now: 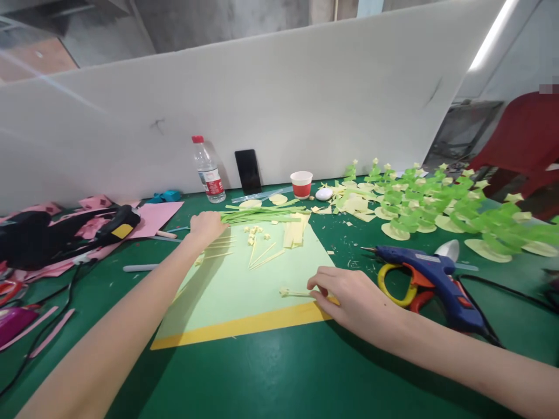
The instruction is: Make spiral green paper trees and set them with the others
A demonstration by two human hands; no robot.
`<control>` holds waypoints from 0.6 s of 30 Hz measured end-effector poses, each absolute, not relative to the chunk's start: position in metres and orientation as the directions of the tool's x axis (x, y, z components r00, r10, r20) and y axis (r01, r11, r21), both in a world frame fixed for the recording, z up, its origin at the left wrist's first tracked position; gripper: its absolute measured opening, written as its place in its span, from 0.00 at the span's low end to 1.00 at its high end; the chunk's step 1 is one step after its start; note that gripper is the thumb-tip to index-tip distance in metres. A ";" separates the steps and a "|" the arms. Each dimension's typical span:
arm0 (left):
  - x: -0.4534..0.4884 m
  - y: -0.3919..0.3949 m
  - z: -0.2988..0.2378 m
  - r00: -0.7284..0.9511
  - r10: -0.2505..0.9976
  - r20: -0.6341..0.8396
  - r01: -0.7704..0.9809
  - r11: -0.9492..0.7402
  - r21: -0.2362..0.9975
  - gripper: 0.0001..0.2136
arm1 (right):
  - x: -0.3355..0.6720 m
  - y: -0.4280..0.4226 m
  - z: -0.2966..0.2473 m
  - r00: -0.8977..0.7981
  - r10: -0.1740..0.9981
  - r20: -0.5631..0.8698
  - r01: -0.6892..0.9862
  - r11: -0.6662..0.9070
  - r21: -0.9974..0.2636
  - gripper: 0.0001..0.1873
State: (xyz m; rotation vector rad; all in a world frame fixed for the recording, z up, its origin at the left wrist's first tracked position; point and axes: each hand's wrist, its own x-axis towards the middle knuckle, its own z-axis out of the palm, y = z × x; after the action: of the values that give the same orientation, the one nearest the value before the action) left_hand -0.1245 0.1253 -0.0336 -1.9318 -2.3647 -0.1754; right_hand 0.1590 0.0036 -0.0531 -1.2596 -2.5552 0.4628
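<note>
My left hand [206, 226] is closed at the left ends of a bundle of green paper strips [266, 213], its fingertips partly hidden. My right hand [343, 291] pinches a thin pale stick [297, 293] tipped with a small yellow paper star, low over the light green sheet [227, 291] with a yellow front edge. Bare pale sticks [262, 256] and several tiny folded stars [252, 234] lie on the sheet between my hands. More sticks rest beneath my left wrist. Pale yellow paper strips [294, 231] lie to the right of the bundle.
A blue glue gun [419, 262] and yellow-handled scissors [395, 288] lie by my right forearm. Several green paper plants [419, 198] stand at the back right. A bottle [209, 174], a phone [248, 171] and a paper cup [301, 185] line the white board. Pink paper [157, 220] and cables are left.
</note>
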 end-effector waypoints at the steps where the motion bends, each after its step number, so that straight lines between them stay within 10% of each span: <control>1: -0.125 0.128 -0.034 -0.211 0.969 0.131 0.977 0.207 0.049 0.13 | 0.159 0.003 -0.053 -0.595 0.798 0.097 0.715 0.580 -0.390 0.12; 18: -0.094 0.141 0.055 -0.351 0.889 0.294 0.616 -0.018 0.788 0.12 | 0.176 0.011 -0.025 -0.411 0.869 0.275 0.717 0.495 -0.491 0.10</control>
State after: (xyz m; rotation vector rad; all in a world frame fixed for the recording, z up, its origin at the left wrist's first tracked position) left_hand -0.0943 0.1410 0.0551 -1.9132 -2.3838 -1.5845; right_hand 0.1762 0.0113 -0.0252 -1.3045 -2.2464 0.4068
